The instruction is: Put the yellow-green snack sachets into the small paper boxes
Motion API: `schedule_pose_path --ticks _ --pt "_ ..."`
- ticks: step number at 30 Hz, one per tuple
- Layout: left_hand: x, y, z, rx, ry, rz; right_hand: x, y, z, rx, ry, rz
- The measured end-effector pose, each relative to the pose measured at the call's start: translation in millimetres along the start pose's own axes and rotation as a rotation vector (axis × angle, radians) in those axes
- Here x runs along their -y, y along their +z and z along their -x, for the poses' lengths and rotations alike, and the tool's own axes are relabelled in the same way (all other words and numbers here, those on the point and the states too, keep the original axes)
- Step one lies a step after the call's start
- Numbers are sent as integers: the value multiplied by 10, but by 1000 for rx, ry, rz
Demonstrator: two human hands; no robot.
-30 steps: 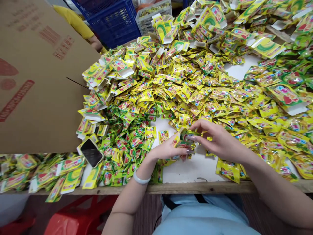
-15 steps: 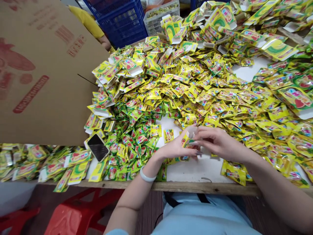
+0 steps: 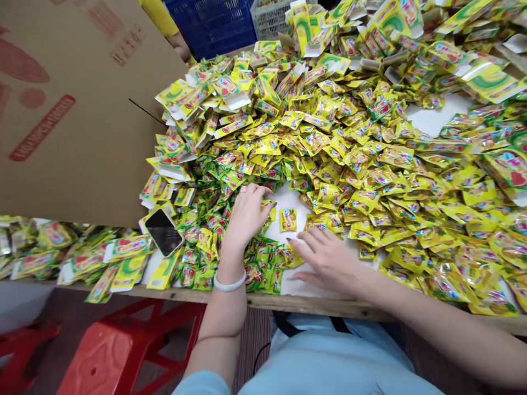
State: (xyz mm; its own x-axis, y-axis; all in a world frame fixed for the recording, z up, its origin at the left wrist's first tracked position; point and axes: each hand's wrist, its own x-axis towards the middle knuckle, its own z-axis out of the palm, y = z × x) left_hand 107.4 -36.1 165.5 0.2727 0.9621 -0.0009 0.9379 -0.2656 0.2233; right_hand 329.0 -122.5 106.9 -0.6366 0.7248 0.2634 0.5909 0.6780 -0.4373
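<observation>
Head view: Two hands rest low over a table heaped with bright packets, a lone yellow packet (image 3: 287, 220) flat on the white tabletop (image 3: 288, 196) between them. It lies to the right of the left hand (image 3: 246, 216) and just beyond the fingertips of the right hand (image 3: 323, 257), apart from both. Nearly square, its slightly longer side appears to run away from the person. Which hand is nearer is hard to call: the left thumb sits just beside its left edge, the right index finger just short of its near edge.

The left hand is palm down over the green packets (image 3: 256, 273), fingers bent, thumb parted from the index finger; whether anything lies beneath the palm cannot be told. The right hand is palm down, fingers loosely spread and thumb out to the side, with nothing visibly pinched. Yellow packets (image 3: 382, 192) bank up beyond it and to its right.

Farther left, a phone (image 3: 164, 233) lies beside the green heap, near a big carton (image 3: 86, 120). Small boxes (image 3: 233, 93) are piled along the far side of the heap. Past the carton, another person's yellow sleeve (image 3: 158, 16) shows near a blue crate (image 3: 214, 27). A red stool (image 3: 99, 348) stands below the table's edge.
</observation>
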Motion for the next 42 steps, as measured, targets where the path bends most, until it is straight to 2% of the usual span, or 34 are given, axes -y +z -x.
schedule_pose_path --ticks 2,5,7,10,13,17,20,25,29,33,37,39,42 --pt "25 25 -8 7 1 -15 184 136 -57 51 -81 105" --pt "111 6 87 37 -30 -21 170 103 -93 24 -82 118" --pt "140 -31 277 69 -13 16 45 8 -105 -45 -10 -60" --pt "86 -65 684 175 32 70 -124 -112 -121 -173 186 -417" --pt "-34 -4 1021 232 -14 24 -194 -152 -127 -223 361 -712" --pt "-95 195 1206 180 -44 -67 -209 -167 -120 -187 523 -1047" --pt "-49 287 1248 101 -58 -22 -197 -213 -130 -148 610 -1227" --pt "-103 337 1130 -113 -148 298 -164 -306 -169 -197 634 -1341" --pt "-266 419 785 -313 -287 788 -208 -331 -166 -267 631 -1389" --pt "-424 387 455 -325 -357 1195 -278 -289 -139 -371 568 -1446" --pt "-626 342 331 -389 -322 1316 -228 -182 -134 -498 455 -1197" --pt "-725 370 334 -399 -298 1358 -168 -132 -144 -562 446 -1058" --pt "-839 441 364 -383 -321 1435 -101 -97 -156 -640 469 -1002"
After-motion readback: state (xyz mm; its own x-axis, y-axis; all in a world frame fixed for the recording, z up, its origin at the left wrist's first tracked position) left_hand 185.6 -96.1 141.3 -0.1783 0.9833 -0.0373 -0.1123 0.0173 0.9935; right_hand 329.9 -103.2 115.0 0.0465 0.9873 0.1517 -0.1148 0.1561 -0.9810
